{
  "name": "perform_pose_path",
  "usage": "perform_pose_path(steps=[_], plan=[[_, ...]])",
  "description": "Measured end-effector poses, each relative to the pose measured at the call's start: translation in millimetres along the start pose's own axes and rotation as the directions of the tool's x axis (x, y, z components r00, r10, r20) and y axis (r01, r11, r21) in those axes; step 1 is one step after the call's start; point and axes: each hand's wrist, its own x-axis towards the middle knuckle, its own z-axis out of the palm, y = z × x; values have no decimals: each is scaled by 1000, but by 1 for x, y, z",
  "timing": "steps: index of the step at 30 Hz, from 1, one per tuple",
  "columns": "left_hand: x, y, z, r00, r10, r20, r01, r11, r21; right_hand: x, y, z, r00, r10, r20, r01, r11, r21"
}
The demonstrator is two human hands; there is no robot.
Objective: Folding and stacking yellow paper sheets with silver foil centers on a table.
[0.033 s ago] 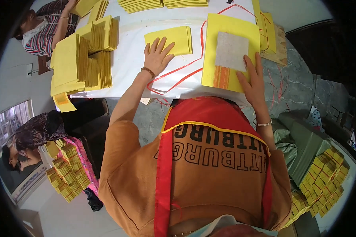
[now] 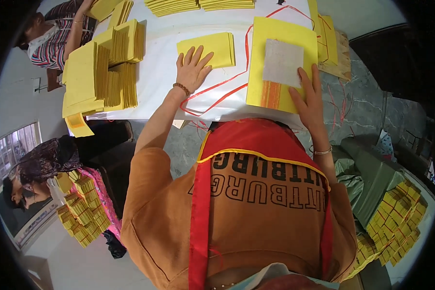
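Observation:
My left hand (image 2: 193,72) lies palm down with its fingers spread on a folded bundle of yellow paper (image 2: 220,48) in the middle of the table. At the right, my right hand (image 2: 310,99) rests along the lower right edge of a larger yellow sheet or stack (image 2: 282,29), its fingers stretched out. On that sheet lies a silvery grey rectangle (image 2: 283,63) with an orange-striped patch (image 2: 270,94) below it. A thin red ribbon (image 2: 217,86) runs loosely across the table between my hands. Neither hand grips anything.
Tall stacks of folded yellow paper (image 2: 101,72) stand at the table's left side, and more stacks (image 2: 171,6) lie at its far edge. A co-worker in a striped top (image 2: 48,48) sits far left. Tied yellow bundles (image 2: 84,208) are piled lower left, others (image 2: 396,217) lower right.

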Motion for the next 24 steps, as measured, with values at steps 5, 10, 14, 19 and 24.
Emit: perform_pose_path(steps=[5, 10, 14, 19, 24], plan=[[1, 2, -2, 999, 0, -34, 0, 1000, -12, -1, 2, 0, 1000, -16, -18, 16, 1000, -6], [14, 6, -26, 990, -10, -141, -10, 991, -136, 0, 1, -1, 999, -35, -26, 33, 998, -50], [31, 61, -93, 931, 155, -330, -236, 946, -221, -2, -1, -1, 999, -13, -35, 11, 999, -47], [15, 131, -109, 850, 456, -264, -520, 806, -281, -1, 2, 1, 997, -26, -69, 23, 999, -42], [17, 133, -110, 844, 509, -171, -537, 804, -254, -5, 10, 0, 993, -107, -60, 103, 993, -65]])
